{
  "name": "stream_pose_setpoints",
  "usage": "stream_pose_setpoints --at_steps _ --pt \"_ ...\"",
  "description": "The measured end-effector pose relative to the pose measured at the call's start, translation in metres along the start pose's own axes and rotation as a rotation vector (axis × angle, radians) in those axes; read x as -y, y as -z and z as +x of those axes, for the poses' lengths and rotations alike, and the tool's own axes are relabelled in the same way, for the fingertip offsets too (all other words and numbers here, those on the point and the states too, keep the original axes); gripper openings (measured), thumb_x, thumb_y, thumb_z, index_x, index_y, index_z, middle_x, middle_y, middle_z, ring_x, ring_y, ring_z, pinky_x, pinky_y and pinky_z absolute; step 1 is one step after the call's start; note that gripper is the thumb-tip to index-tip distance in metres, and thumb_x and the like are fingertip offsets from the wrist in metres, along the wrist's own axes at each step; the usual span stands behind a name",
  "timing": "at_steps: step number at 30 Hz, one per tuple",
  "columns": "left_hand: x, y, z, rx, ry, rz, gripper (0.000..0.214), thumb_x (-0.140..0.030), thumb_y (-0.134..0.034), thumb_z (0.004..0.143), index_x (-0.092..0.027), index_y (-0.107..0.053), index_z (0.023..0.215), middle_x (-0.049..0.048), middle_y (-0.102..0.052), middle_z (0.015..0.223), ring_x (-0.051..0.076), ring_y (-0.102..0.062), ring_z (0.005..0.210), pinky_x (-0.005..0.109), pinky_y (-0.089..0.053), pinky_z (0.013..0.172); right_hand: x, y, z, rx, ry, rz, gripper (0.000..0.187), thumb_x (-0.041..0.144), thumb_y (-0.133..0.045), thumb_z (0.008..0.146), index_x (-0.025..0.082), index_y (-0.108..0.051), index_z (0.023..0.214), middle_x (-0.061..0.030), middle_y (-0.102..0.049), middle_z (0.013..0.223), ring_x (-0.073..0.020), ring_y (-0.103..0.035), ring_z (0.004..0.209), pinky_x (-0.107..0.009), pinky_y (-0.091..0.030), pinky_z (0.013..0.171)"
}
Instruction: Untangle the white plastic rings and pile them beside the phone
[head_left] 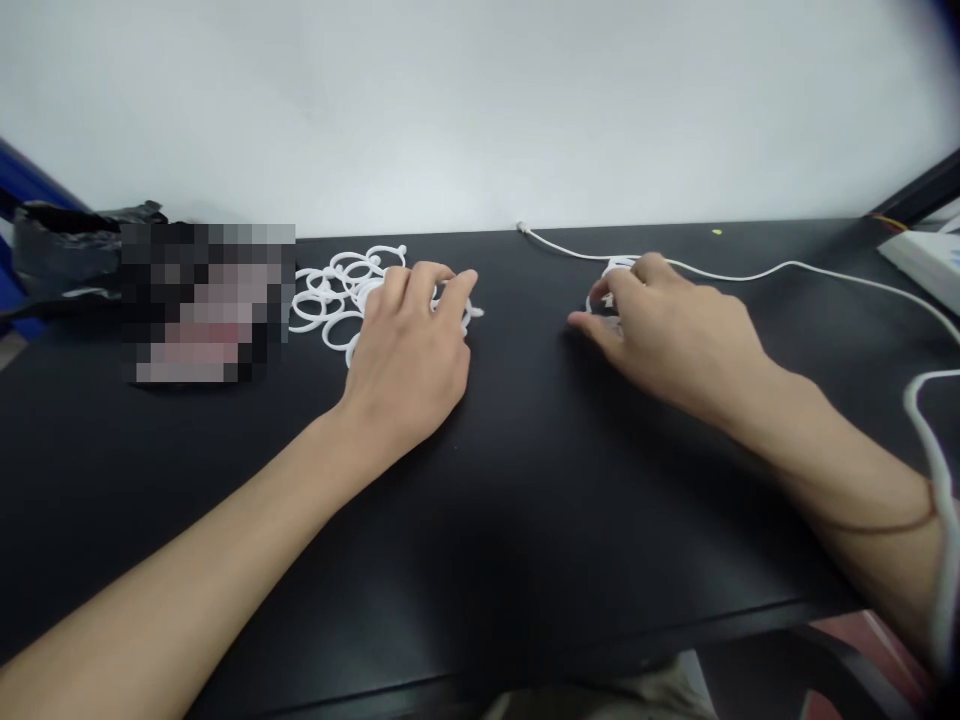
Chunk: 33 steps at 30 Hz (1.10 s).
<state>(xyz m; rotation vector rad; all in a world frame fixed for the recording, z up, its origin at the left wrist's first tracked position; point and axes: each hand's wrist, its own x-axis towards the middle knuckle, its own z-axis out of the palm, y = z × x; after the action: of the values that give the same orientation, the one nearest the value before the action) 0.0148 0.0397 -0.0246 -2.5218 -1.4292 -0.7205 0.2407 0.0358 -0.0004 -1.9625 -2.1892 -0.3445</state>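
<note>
My left hand (412, 345) lies palm down on a tangled pile of white cable loops (337, 295) at the back left of the black table (525, 500); its fingers are curled over the loops. My right hand (667, 330) rests further right, its fingers bent over a small white bundle (611, 285) of cable. A long white cable (787, 270) runs from a plug near the wall past that hand and off to the right.
A black crumpled bag (67, 250) and a blurred-out object (210, 300) sit at the left. A white power strip (926, 255) lies at the right edge. A white wall stands right behind the table.
</note>
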Motion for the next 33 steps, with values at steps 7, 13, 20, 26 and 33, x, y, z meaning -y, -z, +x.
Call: stream_pose_setpoints --at_steps 7,13,20,26,33 --pt "-0.001 -0.003 -0.001 0.065 -0.013 0.055 0.048 -0.010 -0.043 0.086 -0.011 -0.052 0.133 0.0183 -0.049 0.137 0.036 -0.041 0.127 0.056 -0.035 0.105 0.003 0.001 -0.003 0.163 0.047 -0.165 0.031 0.036 -0.045 0.097 0.017 -0.064 0.110 -0.0121 -0.065 0.110 -0.0231 -0.065 0.078 -0.032 -0.042 0.059" --pt "-0.008 0.001 0.000 0.060 -0.088 -0.097 0.046 -0.017 -0.046 0.091 -0.013 -0.048 0.136 0.0150 -0.051 0.136 0.032 -0.043 0.126 0.053 -0.037 0.107 0.011 0.007 -0.007 -0.142 0.142 0.039 0.026 0.033 -0.047 0.097 0.015 -0.065 0.103 -0.0124 -0.064 0.101 -0.0218 -0.062 0.077 -0.030 -0.042 0.055" --pt "-0.017 0.006 0.001 0.082 -0.167 -0.309 0.054 -0.027 -0.050 0.094 -0.019 -0.034 0.144 0.0098 -0.055 0.130 0.027 -0.052 0.122 0.050 -0.041 0.109 0.023 0.010 -0.014 -0.175 0.480 0.654 0.012 0.027 -0.054 0.095 0.019 -0.064 0.093 -0.0048 -0.065 0.089 -0.0140 -0.062 0.072 -0.028 -0.052 0.068" --pt "-0.020 0.012 0.003 0.139 -0.153 -0.379 0.051 -0.028 -0.055 0.090 -0.019 -0.040 0.138 0.0076 -0.060 0.129 0.025 -0.058 0.115 0.047 -0.045 0.105 0.026 0.006 -0.021 -0.078 0.392 0.888 0.018 0.028 -0.060 0.092 0.018 -0.060 0.107 -0.0026 -0.071 0.091 -0.0134 -0.068 0.074 -0.025 -0.055 0.065" --pt "-0.021 0.012 0.003 0.118 -0.122 -0.355 0.052 -0.031 -0.060 0.086 -0.016 -0.045 0.133 0.0072 -0.066 0.117 0.026 -0.059 0.111 0.047 -0.043 0.103 0.024 0.012 -0.022 -0.167 0.503 0.811 0.007 0.026 -0.063 0.091 0.021 -0.066 0.095 -0.0009 -0.074 0.090 -0.0119 -0.069 0.073 -0.023 -0.054 0.065"
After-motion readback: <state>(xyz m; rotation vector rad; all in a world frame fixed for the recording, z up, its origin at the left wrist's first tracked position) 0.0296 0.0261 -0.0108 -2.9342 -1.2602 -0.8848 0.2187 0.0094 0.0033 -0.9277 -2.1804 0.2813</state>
